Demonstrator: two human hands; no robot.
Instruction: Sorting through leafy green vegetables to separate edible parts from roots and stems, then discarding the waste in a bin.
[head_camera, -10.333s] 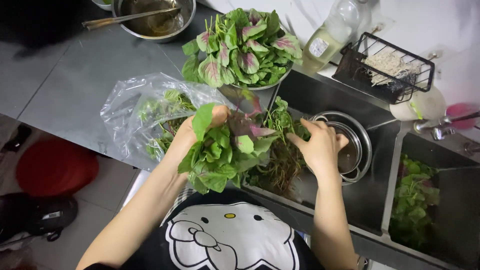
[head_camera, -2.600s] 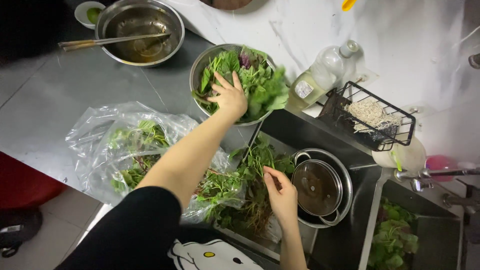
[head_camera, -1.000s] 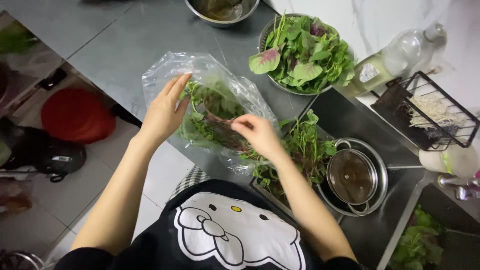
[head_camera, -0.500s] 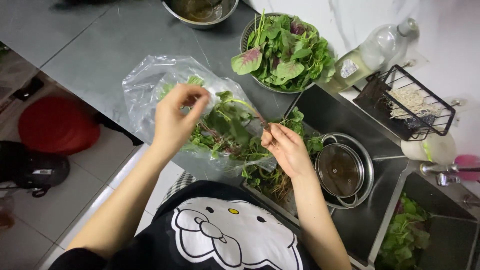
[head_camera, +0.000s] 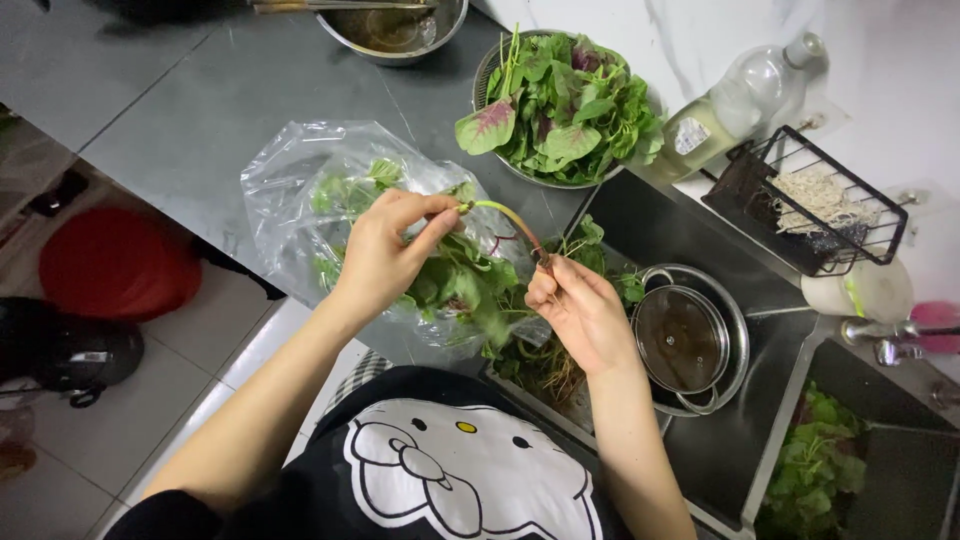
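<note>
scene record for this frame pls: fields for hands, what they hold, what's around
left hand: pinches leafy end of stem, over the bag
right hand: pinches stem's lower end, above the sink
stem: bent in an arc between both hands
bag: clear plastic, greens inside, on counter
bowl: full of picked leaves, behind the bag
pot: lidded, in sink
trimmings: heaped in sink under right hand

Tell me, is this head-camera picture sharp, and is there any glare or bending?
Head view: mostly sharp, hands included; soft glare on the clear plastic bag and glass pot lid; counter edges bow slightly from the wide lens; floor at left is dimmer.
</note>
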